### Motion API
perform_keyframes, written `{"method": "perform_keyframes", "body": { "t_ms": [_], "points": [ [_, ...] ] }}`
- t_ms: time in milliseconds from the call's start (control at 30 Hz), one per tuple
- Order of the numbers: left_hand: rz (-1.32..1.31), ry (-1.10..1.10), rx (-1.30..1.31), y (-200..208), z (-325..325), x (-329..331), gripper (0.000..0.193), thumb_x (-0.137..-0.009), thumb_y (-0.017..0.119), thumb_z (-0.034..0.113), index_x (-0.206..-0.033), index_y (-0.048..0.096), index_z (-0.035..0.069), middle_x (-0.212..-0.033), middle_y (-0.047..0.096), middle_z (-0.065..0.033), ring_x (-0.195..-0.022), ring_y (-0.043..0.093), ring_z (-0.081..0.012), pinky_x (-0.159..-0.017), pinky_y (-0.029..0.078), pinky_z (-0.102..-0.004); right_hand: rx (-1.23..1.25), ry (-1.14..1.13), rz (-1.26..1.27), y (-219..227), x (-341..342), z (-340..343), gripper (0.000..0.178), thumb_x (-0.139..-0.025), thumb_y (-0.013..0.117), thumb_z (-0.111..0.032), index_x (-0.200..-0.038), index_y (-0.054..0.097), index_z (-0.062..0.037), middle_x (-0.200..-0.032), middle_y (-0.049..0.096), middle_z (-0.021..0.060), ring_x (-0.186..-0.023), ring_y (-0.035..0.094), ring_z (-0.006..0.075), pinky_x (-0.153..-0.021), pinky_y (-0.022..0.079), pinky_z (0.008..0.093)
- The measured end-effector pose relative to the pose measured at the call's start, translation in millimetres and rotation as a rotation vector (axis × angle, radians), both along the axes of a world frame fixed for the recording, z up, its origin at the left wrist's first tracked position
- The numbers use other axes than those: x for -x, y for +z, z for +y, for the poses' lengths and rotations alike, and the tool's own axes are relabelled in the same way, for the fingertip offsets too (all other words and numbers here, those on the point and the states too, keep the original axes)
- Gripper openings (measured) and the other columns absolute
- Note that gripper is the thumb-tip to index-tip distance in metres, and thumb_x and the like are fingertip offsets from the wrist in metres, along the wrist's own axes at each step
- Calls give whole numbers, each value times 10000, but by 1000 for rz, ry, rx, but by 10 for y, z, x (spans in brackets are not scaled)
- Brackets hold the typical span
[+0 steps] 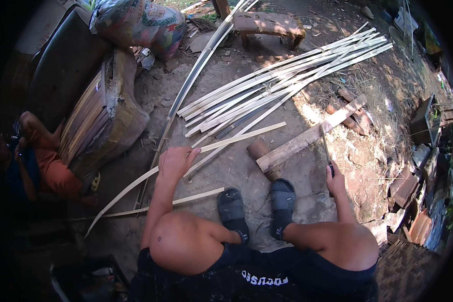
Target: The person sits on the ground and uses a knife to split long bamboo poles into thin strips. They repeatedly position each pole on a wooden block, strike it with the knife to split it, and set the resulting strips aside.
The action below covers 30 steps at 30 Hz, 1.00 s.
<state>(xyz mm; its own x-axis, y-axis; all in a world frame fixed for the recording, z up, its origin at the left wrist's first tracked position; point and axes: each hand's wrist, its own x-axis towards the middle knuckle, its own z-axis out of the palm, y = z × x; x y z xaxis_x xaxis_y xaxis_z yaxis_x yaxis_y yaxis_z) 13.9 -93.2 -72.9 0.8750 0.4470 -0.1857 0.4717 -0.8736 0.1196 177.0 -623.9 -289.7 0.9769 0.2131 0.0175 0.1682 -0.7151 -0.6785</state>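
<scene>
My left hand is closed round a long pale bamboo strip, which runs from the dark lower left up to the middle of the yard. My right hand grips the dark handle of a knife; its narrow blade points up and reaches the near edge of a wooden plank. That plank lies slantwise, its near end over a short round log. Beyond my left hand lies a spread pile of split bamboo strips. Another strip rests on the ground by my left foot.
A low bench stands at the back, beside long strips. At the left, a person sits by a worn slatted seat, with a filled plastic sack behind. Broken bricks line the right side.
</scene>
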Motion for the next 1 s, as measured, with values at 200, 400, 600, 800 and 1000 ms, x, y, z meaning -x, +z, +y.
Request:
{"method": "perform_keyframes", "body": {
  "t_ms": [200, 400, 600, 800, 1000],
  "points": [
    [87, -91, -142, 911, -386, -511, 415, -941, 579, 499, -890, 753, 126, -791, 696, -164, -783, 672, -384, -703, 508, -484, 82, -87, 90, 245, 60, 184, 435, -988, 566, -376, -1345, 583, -129, -1113, 680, 243, -1031, 665, 399, -892, 518, 435],
    [125, 4, 123, -128, 269, 343, 504, -972, 532, 511, -891, 672, 33, -847, 659, -244, -834, 622, -458, -712, 473, -528, 45, -147, 183, 250, 141, 203, 470, -983, 556, -440, -1352, 581, -152, -1107, 684, 239, -1035, 662, 408, -911, 511, 431],
    [475, 208, 387, -529, 854, 1720, 419, -931, 649, 454, -940, 718, 41, -829, 697, -173, -782, 660, -319, -720, 495, -436, 33, -99, 200, 285, 114, 152, 428, -984, 576, -372, -1336, 582, -130, -1139, 679, 225, -1059, 657, 397, -900, 515, 427],
    [185, 113, 675, -966, 812, 1352, 335, -946, 660, 379, -1007, 737, 59, -835, 712, -132, -771, 653, -217, -718, 506, -376, 7, -135, 177, 224, 162, 32, 429, -993, 560, -379, -1336, 573, -122, -1182, 663, 226, -1104, 635, 404, -936, 498, 428],
    [101, 91, 514, -577, 402, 1018, 282, -954, 641, 307, -984, 729, 41, -858, 709, -170, -796, 691, -284, -727, 508, -398, -47, -91, 245, 211, 7, 288, 461, -996, 547, -382, -1375, 552, -120, -1196, 651, 255, -1124, 628, 410, -962, 487, 425]
  ]
}}
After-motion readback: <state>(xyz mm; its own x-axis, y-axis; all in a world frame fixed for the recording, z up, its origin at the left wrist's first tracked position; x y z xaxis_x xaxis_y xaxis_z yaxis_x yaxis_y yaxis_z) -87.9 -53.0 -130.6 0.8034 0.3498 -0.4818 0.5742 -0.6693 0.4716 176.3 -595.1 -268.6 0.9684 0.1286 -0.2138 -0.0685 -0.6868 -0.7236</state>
